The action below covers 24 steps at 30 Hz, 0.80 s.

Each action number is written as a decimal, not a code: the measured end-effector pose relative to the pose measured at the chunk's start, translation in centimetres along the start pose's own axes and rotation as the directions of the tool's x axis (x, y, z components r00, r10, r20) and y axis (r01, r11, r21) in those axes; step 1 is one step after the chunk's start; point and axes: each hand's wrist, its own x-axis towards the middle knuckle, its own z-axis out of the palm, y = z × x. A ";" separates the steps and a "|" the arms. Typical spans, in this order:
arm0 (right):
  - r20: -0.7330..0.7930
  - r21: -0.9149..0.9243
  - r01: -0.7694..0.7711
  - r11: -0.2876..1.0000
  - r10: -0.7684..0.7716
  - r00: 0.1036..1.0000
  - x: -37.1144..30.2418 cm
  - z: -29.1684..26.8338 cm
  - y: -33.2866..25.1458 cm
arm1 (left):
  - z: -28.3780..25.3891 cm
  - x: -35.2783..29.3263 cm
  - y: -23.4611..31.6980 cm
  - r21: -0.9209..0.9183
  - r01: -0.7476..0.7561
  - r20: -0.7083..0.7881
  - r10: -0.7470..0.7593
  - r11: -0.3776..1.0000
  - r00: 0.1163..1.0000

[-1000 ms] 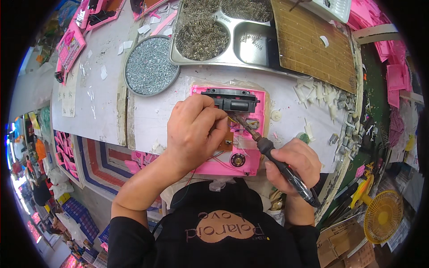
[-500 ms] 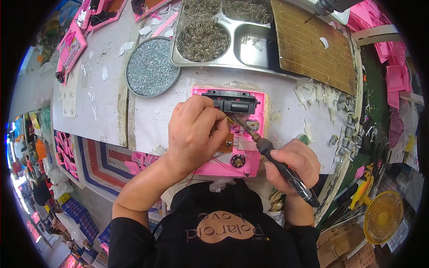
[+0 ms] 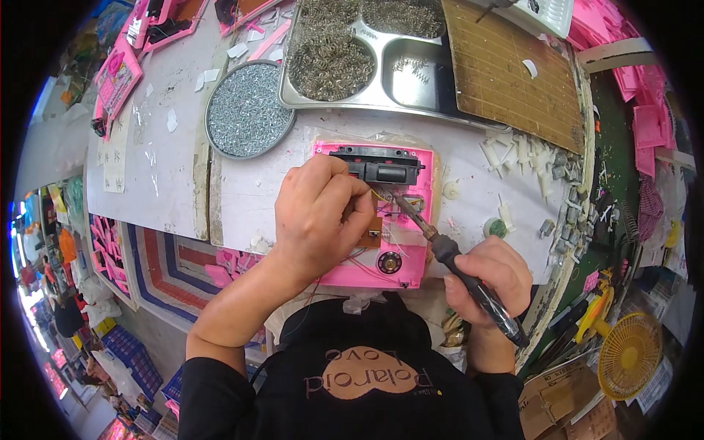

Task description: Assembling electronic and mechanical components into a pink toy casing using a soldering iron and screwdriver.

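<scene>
My right hand (image 3: 495,279) is wrapped round the dark handle of a soldering iron (image 3: 446,251), which slants up and left. Its tip sits over the upper middle of an open pink plastic housing (image 3: 416,273), close to my left fingertips. My left hand (image 3: 317,216) is closed in a pinch above the housing's left side; a thin yellow wire shows at its fingertips, partly hidden. Inside the housing are a black plastic compartment (image 3: 392,173), a small brown circuit board (image 3: 372,233), a round speaker-like part (image 3: 389,262) and several thin wires.
Beyond the housing stand a round tray of small screws (image 3: 249,110) and a metal tray (image 3: 419,92) with springs. A brown board (image 3: 517,81) lies at its right. White and grey small parts (image 3: 561,172) are scattered along the right edge. A yellow fan (image 3: 628,356) stands lower right.
My right hand and the soldering iron have shifted slightly right and toward me, drawing the tip a little away from the black compartment. My left hand stays nearly in place, still pinched.
</scene>
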 end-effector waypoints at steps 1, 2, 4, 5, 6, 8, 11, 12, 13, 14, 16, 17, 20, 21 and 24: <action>-0.006 0.000 -0.006 1.000 0.006 1.000 0.0 -0.1 0.0 | 0.0 0.0 0.1 -0.001 0.003 0.003 -0.003 1.000 1.000; -0.011 0.004 -0.008 1.000 0.008 1.000 -0.1 -0.2 0.0 | -0.1 0.1 0.2 -0.001 0.005 0.007 -0.005 1.000 1.000; -0.022 0.012 -0.011 1.000 0.011 1.000 -0.3 -0.3 0.0 | -0.2 0.2 0.2 0.002 0.004 0.004 -0.004 1.000 1.000; -0.024 0.010 -0.012 1.000 0.013 1.000 -0.4 -0.3 0.0 | -0.1 0.1 0.1 0.005 0.001 -0.002 -0.001 1.000 1.000; -0.025 0.007 -0.014 1.000 0.014 1.000 -0.5 -0.4 0.0 | 0.0 0.0 0.1 0.007 -0.004 -0.008 0.004 1.000 1.000; -0.032 0.006 -0.014 1.000 0.015 0.999 -0.6 -0.5 -0.1 | 0.1 0.1 0.2 0.000 0.011 -0.011 -0.011 1.000 1.000; -0.044 0.011 -0.010 1.000 0.010 0.999 -0.7 -0.6 -0.1 | 0.0 0.1 0.3 0.001 0.025 -0.006 -0.025 1.000 1.000; -0.045 0.011 -0.008 1.000 0.008 0.999 -0.7 -0.6 -0.1 | 0.0 0.1 0.3 0.002 0.029 -0.004 -0.029 1.000 1.000; -0.046 0.010 -0.006 1.000 0.007 0.999 -0.7 -0.7 -0.1 | 0.0 0.1 0.4 0.001 0.027 -0.010 -0.027 1.000 1.000; -0.047 0.009 -0.008 1.000 0.008 0.999 -0.8 -0.7 -0.2 | 0.1 0.1 0.4 0.000 0.026 -0.017 -0.026 1.000 1.000; -0.048 0.007 -0.008 1.000 0.008 0.999 -0.8 -0.7 -0.2 | 0.1 0.2 0.4 -0.002 0.024 -0.022 -0.024 1.000 0.999; -0.048 0.006 -0.006 1.000 0.007 0.999 -0.8 -0.7 -0.2 | 0.1 0.1 0.3 -0.005 0.023 -0.021 -0.023 1.000 1.000; -0.048 0.004 -0.004 1.000 0.004 0.999 -0.8 -0.8 -0.3 | 0.1 0.1 0.4 -0.010 0.028 -0.022 -0.029 1.000 0.999; -0.049 0.004 -0.004 1.000 0.004 0.999 -0.9 -0.8 -0.3 | 0.1 0.1 0.4 -0.012 0.032 -0.022 -0.032 0.999 0.999; -0.066 0.006 0.004 1.000 -0.004 0.998 -0.9 -0.8 -0.2 | 0.1 0.0 0.3 -0.005 0.030 -0.019 -0.030 1.000 0.999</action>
